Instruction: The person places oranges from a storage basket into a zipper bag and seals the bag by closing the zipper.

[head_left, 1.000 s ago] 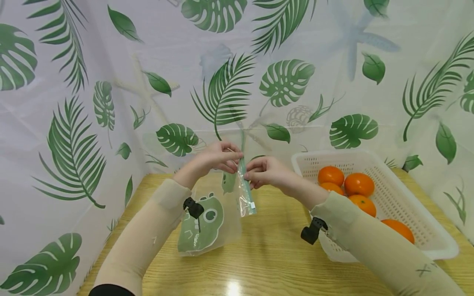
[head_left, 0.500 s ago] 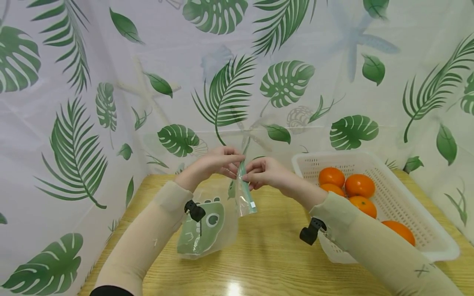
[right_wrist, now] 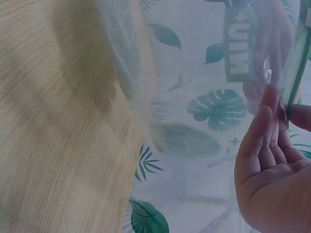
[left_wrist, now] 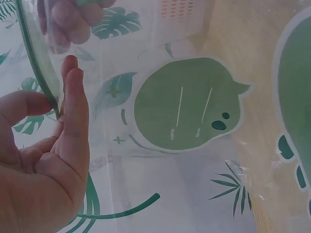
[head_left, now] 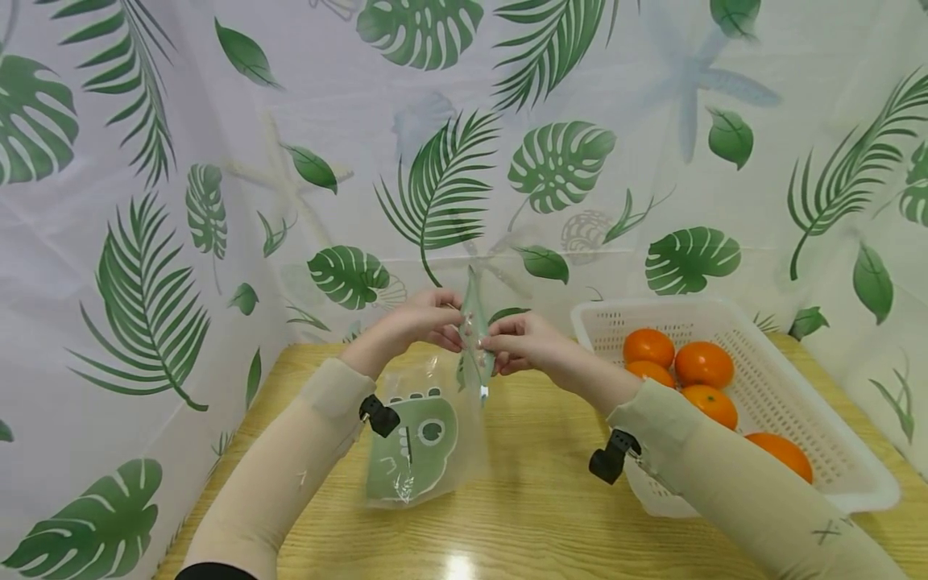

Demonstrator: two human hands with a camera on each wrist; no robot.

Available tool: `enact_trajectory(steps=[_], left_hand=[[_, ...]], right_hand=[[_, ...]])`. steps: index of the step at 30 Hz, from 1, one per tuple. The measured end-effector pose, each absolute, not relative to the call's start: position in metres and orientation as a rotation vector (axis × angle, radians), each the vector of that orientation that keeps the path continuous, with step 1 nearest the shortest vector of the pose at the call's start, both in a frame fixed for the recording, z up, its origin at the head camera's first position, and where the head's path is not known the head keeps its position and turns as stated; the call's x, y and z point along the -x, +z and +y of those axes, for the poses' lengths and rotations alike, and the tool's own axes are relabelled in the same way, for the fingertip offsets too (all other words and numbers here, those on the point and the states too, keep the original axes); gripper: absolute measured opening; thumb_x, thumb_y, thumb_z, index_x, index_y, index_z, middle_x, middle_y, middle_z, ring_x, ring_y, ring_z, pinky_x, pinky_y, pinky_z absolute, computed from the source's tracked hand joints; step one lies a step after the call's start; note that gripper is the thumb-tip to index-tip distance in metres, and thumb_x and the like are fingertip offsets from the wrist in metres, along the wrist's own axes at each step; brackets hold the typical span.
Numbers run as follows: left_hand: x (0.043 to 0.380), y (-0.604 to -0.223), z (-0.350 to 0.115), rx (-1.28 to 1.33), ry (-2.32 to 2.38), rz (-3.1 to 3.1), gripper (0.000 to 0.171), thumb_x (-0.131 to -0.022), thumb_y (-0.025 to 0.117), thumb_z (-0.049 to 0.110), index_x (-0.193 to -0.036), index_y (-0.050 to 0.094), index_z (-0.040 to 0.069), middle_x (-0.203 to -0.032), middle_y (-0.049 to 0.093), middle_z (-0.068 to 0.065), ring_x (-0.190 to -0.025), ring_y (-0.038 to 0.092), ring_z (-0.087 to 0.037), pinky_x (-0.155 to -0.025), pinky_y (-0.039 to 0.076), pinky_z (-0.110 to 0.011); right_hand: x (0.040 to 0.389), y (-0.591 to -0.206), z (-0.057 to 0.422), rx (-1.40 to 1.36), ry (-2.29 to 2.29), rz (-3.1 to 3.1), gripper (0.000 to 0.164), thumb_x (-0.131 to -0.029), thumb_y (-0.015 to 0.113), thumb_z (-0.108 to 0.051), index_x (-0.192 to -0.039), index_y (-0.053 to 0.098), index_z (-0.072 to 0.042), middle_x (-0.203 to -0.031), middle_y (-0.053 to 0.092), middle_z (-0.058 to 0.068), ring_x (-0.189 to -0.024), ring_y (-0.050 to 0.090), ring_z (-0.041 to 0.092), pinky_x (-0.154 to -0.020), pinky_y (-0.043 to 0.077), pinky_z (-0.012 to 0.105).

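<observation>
A clear zip bag (head_left: 416, 455) printed with a green dinosaur hangs upright over the wooden table; whether its bottom touches I cannot tell. My left hand (head_left: 428, 320) pinches one side of its mouth, the green zip strip (left_wrist: 36, 68) lying between thumb and fingers in the left wrist view. On the opposite side my right hand (head_left: 532, 342) pinches the other edge, its thumb against the strip in the right wrist view. The mouth stands parted between both hands. A small white slider (head_left: 484, 393) sits at the strip's near end. Nothing shows inside the bag.
A white perforated plastic basket (head_left: 768, 362) holding several oranges (head_left: 703, 364) stands at the right, under my right forearm. The wooden table (head_left: 536, 515) extends in front. A leaf-printed cloth (head_left: 464, 121) closes off the back and sides.
The two edges of the bag's mouth have come apart, where they lay together before. The bag's lower part has swung slightly right. Both hands have stayed almost in place; the oranges have not moved.
</observation>
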State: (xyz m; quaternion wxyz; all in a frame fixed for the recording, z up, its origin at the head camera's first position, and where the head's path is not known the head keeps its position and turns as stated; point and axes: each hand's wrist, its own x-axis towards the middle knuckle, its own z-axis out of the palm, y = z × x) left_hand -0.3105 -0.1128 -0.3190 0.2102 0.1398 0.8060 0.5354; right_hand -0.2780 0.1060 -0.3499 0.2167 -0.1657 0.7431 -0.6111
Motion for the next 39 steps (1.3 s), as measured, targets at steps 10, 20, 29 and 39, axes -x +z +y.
enact_trajectory(steps=[10,20,29,39], left_hand=[[0.313,-0.32,-0.116,-0.428,1.466,2.234,0.015,-0.103,0.052,0.003,-0.115,0.058,-0.003,-0.091,0.07,-0.005,-0.067,0.072,-0.011,-0.072,0.066,-0.028],[0.318,-0.324,-0.123,-0.422,1.49,2.179,0.011,-0.107,0.054,0.007,-0.113,0.059,0.0,-0.09,0.07,-0.004,-0.068,0.074,-0.012,-0.081,0.067,-0.037],[0.316,-0.327,-0.135,-0.354,1.534,2.166,0.004,-0.107,0.053,0.006,-0.11,0.052,0.004,-0.089,0.063,-0.003,-0.069,0.074,-0.011,-0.071,0.064,-0.026],[0.315,-0.322,-0.151,-0.335,1.539,2.23,0.026,-0.107,0.055,0.009,-0.126,0.058,-0.008,-0.088,0.069,-0.003,-0.068,0.074,-0.01,-0.073,0.066,-0.027]], right_hand=[[0.282,-0.356,0.108,0.38,-1.778,1.979,0.032,-0.101,0.057,-0.008,-0.129,0.055,0.008,-0.085,0.066,-0.008,-0.073,0.065,0.004,-0.071,0.061,0.018],[0.286,-0.354,0.113,0.236,-1.874,1.852,0.013,-0.103,0.055,-0.004,-0.116,0.058,0.0,-0.077,0.069,-0.006,-0.066,0.067,0.003,-0.067,0.06,0.016],[0.288,-0.355,0.124,0.166,-1.884,1.849,0.014,-0.104,0.056,-0.003,-0.118,0.056,-0.001,-0.08,0.073,-0.004,-0.067,0.069,0.004,-0.069,0.062,0.016],[0.288,-0.361,0.137,0.173,-1.899,1.839,0.009,-0.103,0.057,-0.001,-0.1,0.061,-0.009,-0.082,0.073,-0.002,-0.072,0.072,0.007,-0.074,0.063,0.018]])
